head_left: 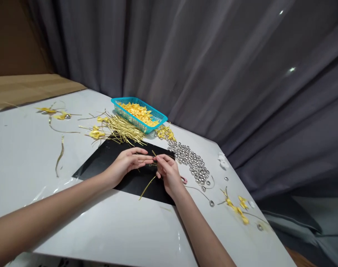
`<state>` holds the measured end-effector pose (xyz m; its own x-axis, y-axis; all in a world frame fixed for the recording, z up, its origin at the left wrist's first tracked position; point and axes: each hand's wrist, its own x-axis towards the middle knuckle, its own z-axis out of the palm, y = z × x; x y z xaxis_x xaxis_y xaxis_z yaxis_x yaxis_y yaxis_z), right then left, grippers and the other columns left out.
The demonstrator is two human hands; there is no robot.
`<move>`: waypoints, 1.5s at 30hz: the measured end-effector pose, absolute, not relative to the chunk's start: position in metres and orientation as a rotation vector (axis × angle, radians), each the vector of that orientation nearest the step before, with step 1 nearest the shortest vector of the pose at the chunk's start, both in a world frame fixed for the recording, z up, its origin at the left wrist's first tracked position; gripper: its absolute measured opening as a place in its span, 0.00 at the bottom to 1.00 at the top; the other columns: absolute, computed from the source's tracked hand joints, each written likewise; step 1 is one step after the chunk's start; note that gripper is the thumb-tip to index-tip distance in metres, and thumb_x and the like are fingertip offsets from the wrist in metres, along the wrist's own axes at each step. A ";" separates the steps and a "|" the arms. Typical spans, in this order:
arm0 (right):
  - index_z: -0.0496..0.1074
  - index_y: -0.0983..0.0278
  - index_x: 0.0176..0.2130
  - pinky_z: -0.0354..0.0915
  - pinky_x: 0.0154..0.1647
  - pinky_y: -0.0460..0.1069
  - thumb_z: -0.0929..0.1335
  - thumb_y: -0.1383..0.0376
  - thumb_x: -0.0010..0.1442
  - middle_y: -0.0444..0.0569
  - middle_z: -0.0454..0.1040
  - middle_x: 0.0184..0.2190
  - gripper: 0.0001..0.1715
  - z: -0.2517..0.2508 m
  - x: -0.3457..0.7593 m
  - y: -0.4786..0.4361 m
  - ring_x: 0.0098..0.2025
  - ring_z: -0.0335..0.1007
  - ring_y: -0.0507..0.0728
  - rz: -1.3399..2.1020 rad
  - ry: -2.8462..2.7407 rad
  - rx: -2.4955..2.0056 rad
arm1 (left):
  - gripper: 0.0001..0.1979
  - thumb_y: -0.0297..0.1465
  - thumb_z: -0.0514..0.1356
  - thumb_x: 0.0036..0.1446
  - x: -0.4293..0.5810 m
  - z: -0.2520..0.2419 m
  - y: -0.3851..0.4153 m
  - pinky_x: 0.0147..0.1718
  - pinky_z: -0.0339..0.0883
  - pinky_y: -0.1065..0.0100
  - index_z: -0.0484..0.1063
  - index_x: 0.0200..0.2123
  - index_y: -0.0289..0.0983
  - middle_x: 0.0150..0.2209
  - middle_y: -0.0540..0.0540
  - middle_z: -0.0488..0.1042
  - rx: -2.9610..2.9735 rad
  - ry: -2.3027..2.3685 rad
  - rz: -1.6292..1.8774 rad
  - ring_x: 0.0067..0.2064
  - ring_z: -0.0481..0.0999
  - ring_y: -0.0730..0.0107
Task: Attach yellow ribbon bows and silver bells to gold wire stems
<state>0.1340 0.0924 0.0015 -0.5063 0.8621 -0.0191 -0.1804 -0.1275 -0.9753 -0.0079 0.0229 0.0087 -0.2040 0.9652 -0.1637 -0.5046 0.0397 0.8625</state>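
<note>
Over the black mat (98, 163), my left hand (127, 163) has its fingers stretched toward my right hand, the fingertips of both meeting. My right hand (169, 172) is closed in a pinch on a gold wire (147, 188), whose lower end slants down to the left below the fingers. A short piece of gold wire sticks up above the fingertips. Something tiny and dark shows where the fingertips meet; I cannot make out what it is. Behind my hands lies a pile of gold wires (124, 129).
A blue basket (164, 119) of yellow pieces stands at the back of the white table (107, 233). Silver bells or beads (191, 159) spread to the right. Yellow flowers (237, 210) lie at both sides. Pink-handled scissors or a similar tool (183, 180) are beside my right wrist.
</note>
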 end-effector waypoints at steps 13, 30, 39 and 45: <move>0.72 0.67 0.30 0.57 0.14 0.40 0.73 0.56 0.47 0.38 0.64 0.18 0.17 0.005 0.134 0.088 0.13 0.47 0.42 1.777 -1.324 -0.777 | 0.16 0.37 0.68 0.46 -0.006 0.002 0.027 0.35 0.72 0.73 0.77 0.39 0.37 0.44 0.40 0.81 0.704 1.224 1.455 0.42 0.81 0.63; 0.75 0.66 0.28 0.66 0.36 0.44 0.74 0.61 0.48 0.46 0.73 0.31 0.10 -0.004 0.126 0.078 0.34 0.69 0.51 1.639 -1.461 -0.804 | 0.30 0.40 0.63 0.49 0.001 0.008 0.024 0.47 0.68 0.60 0.67 0.55 0.35 0.45 0.37 0.80 0.725 1.355 1.522 0.52 0.75 0.55; 0.75 0.67 0.29 0.69 0.37 0.41 0.78 0.61 0.41 0.46 0.75 0.30 0.16 0.001 0.126 0.078 0.33 0.72 0.48 1.991 -1.080 -0.806 | 0.24 0.44 0.58 0.49 -0.001 0.010 0.023 0.48 0.67 0.58 0.76 0.45 0.36 0.47 0.38 0.79 0.735 1.135 1.516 0.51 0.75 0.53; 0.76 0.68 0.28 0.69 0.35 0.39 0.76 0.68 0.45 0.45 0.74 0.28 0.09 0.005 0.124 0.075 0.30 0.71 0.47 2.116 -0.890 -0.779 | 0.12 0.38 0.68 0.41 -0.001 0.006 0.024 0.38 0.69 0.67 0.80 0.30 0.38 0.36 0.43 0.81 0.828 1.247 1.555 0.41 0.77 0.59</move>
